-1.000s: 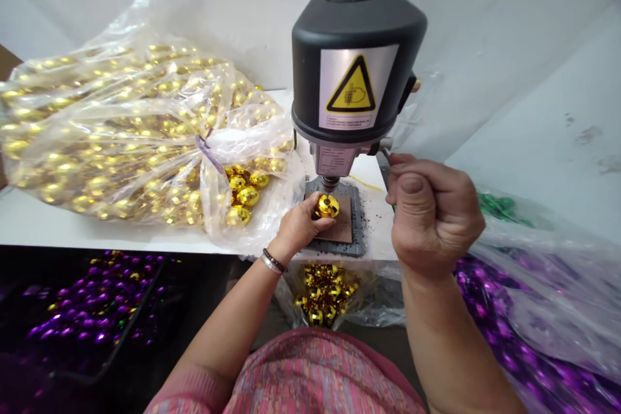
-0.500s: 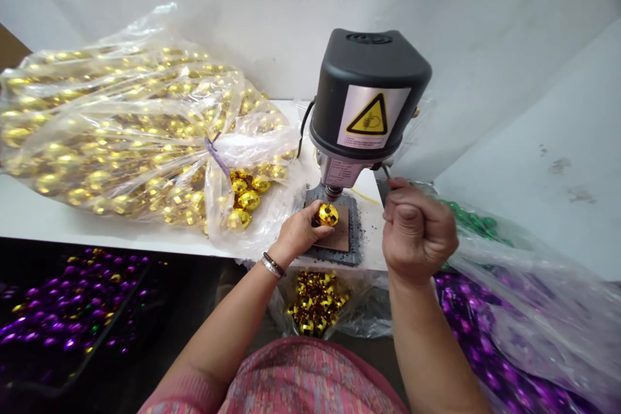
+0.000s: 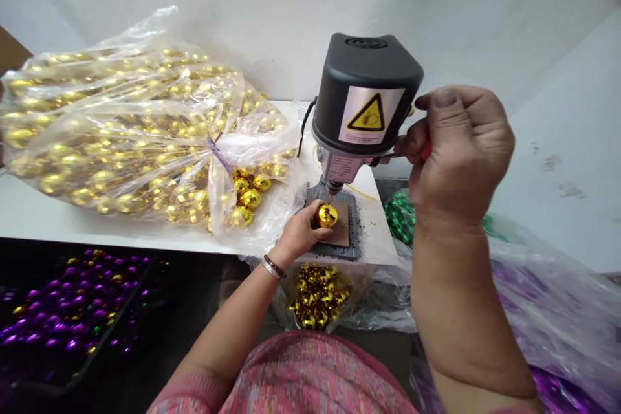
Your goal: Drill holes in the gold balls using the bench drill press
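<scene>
A small black bench drill (image 3: 369,94) stands on a white table (image 3: 43,223), with a yellow warning sticker on its head. My left hand (image 3: 299,233) pinches a gold faceted ball (image 3: 326,215) on the brown pad of the drill's base plate (image 3: 356,233), right under the bit. My right hand (image 3: 458,149) is raised beside the drill head, closed in a fist round the drill's feed lever, whose red knob shows between the fingers.
A big clear bag of gold balls (image 3: 126,136) lies on the table to the left, its mouth open near the drill. Below the table edge hangs a bag of gold balls (image 3: 315,294). Purple balls (image 3: 58,317) fill a tray at lower left; green balls (image 3: 402,217) and purple ones in plastic lie right.
My right hand has swung the lever up from beside the base plate to the level of the drill head. The bit has lifted off the gold ball, still held by my left hand.
</scene>
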Motion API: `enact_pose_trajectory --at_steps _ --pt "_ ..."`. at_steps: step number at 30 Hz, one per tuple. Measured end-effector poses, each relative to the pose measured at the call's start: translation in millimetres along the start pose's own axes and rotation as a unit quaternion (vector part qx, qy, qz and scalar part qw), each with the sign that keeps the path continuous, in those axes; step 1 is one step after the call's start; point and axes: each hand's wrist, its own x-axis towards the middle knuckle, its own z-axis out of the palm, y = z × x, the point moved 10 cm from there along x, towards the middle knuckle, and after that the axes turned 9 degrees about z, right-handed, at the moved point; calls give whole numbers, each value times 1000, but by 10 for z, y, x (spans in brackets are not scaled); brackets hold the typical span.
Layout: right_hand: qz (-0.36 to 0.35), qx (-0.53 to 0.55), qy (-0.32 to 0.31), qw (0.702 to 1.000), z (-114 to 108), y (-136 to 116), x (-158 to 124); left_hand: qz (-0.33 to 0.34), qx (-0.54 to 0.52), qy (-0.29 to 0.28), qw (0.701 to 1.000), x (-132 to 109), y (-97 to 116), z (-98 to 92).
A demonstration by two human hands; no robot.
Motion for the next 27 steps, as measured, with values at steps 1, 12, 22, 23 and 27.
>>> enact_pose_trajectory --at_steps 1,12,22,23,27 --pt "5 -3 2 1000 -3 11 19 7 -7 6 1000 -36 7 -9" --pt "25 0 12 1000 -62 84 19 199 146 299 922 -676 870 -1360" --pt "70 -42 14 997 -61 171 14 320 247 517 754 -1521 2356 -2223" --pt "76 -45 13 996 -59 164 10 331 242 521 748 -1556 2396 -2224" --pt "87 -52 8 995 -47 148 0 365 224 533 730 -1636 2500 -2250"
